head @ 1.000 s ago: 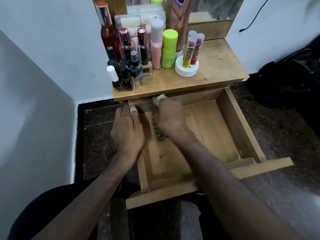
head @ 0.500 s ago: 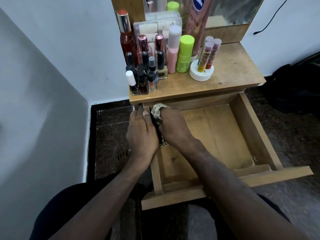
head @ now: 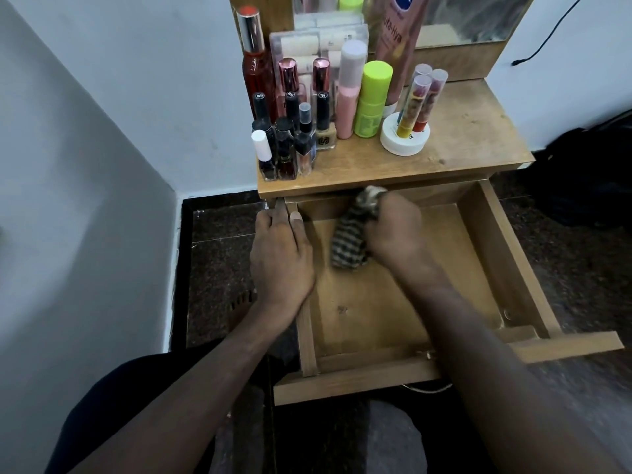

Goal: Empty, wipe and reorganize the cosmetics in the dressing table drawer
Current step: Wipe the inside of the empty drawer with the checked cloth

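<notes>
A wooden drawer point(head: 506, 254) stands pulled fully open, its inside bare. A striped cloth point(head: 349, 244) lies bunched near its back left corner. Cosmetics bottles point(head: 307, 121) stand upright, clustered along the dressing table's point(head: 472, 138) left edge.

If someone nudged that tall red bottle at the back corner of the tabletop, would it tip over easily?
Probably. The tall red bottle is slim and stands well above its neighbours, so it looks top-heavy. It seems to be glass, so likely fragile and fairly heavy. The nail polish bottles crowded in front might catch it, or fall with it.

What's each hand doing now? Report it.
Left hand: open, resting on the drawer side.
Right hand: grips the striped cloth.
</notes>
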`<state>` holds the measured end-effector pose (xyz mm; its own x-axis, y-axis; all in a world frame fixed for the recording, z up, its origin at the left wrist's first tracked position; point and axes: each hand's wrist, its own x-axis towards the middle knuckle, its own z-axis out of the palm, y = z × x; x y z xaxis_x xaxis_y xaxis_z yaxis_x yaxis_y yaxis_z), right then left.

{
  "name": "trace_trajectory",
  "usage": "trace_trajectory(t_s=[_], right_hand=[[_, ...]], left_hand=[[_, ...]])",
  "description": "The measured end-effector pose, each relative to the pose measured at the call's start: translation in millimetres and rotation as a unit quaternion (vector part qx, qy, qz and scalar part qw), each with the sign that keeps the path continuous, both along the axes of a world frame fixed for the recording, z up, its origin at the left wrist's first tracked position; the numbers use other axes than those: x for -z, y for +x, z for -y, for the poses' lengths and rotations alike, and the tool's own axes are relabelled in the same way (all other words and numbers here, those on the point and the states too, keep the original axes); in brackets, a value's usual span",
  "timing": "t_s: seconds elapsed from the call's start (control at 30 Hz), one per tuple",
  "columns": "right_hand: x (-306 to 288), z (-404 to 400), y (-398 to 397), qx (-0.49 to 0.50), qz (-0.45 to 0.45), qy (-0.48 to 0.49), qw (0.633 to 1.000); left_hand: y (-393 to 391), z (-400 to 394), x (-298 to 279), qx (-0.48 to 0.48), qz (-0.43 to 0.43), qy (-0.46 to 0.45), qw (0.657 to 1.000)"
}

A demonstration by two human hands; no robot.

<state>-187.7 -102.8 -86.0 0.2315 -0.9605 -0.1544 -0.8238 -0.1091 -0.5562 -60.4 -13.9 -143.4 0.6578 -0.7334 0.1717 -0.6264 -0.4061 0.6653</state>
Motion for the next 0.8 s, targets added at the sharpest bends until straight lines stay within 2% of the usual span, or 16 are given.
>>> trace_trajectory(t_s=[0.13, 0.23, 0.33, 0.43, 0.53, 0.67, 0.73, 0.8], right_hand=[[-6, 40, -61, 0.127, -0.074, -0.025, 0.989], [-7, 42, -64, 0.145, -0.100, -0.036, 0.984], [-9, 32, -41, 0.065, -0.123, -0.005, 0.990], [-9, 13, -8, -0.066, -0.139, -0.007, 0.988], [-2, -15, 32, -0.186, -0.072, -0.001, 0.980], [-2, -31, 43, -0.184, 0.040, -0.027, 0.982], [-1, -31, 37, -0.184, 0.046, -0.052, 0.981], [4, -30, 36, -0.224, 0.015, -0.048, 0.973]], left_hand=[[-4, -2, -1, 0.001, 0.014, 0.018, 1.000], [-4, -3, -1, 0.002, 0.012, 0.014, 1.000], [-4, -2, -1, -0.001, 0.012, 0.004, 1.000], [-5, -1, -1, -0.007, -0.007, -0.005, 1.000], [-3, -1, 2, -0.009, -0.023, -0.020, 0.999], [0, -1, 4, -0.020, -0.029, -0.025, 0.999], [-1, -1, 3, -0.017, -0.040, -0.039, 0.998], [-2, -1, 4, -0.017, -0.038, -0.044, 0.998]])
